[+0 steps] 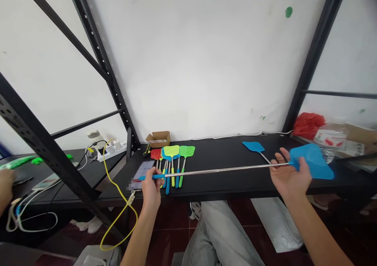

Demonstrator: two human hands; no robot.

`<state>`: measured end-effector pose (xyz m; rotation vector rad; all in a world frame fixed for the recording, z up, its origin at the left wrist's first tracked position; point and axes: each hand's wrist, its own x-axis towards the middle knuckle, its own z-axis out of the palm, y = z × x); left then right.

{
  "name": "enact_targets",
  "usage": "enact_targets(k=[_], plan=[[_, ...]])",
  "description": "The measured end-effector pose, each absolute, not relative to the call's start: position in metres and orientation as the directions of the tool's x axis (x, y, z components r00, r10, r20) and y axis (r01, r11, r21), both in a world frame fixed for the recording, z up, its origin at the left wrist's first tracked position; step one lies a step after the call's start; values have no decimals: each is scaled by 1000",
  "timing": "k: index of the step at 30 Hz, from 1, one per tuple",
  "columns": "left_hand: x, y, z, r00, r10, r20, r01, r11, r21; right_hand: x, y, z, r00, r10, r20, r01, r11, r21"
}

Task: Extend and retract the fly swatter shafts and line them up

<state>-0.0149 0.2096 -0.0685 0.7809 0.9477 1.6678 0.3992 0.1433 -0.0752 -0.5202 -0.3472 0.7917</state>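
Note:
A blue fly swatter (224,171) with a long, drawn-out metal rod spans the space between my hands, above the front of the black shelf. My left hand (151,189) is closed round its blue handle. At the other end my right hand (290,173) has its thumb on the blue paddle, with the rod lying across its fingers. Left of centre lies a group of short swatters, among them a yellow swatter (171,152), a green swatter (187,152) and a red swatter (156,154). Behind my right hand a second blue swatter (253,146) rests on the shelf.
A phone (144,169) lies beside my left hand, with a small cardboard box (159,139) behind it. A yellow cable (113,183) hangs at the left, near a power strip (113,152). Another person's hand (6,185) shows at the far left. Black uprights (313,54) flank the shelf.

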Motion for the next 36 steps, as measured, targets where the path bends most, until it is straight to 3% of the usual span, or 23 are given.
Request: enact_targets(k=[5,13,28,36], plan=[[-21,209,-58,-329,943,47,-503,-217,836,407,145,-76,693,702,164,-487,623,-612],[-25,218,-69,-361,919,159,-381,-301,874,409,153,-88,756,634,162,-399,643,-653],[-16,209,-62,-214,956,201,-460,-280,843,405,154,-91,753,640,152,-404,632,-661],[41,191,-74,-57,986,160,-451,-168,877,339,155,-92,648,746,151,-428,522,-738]])
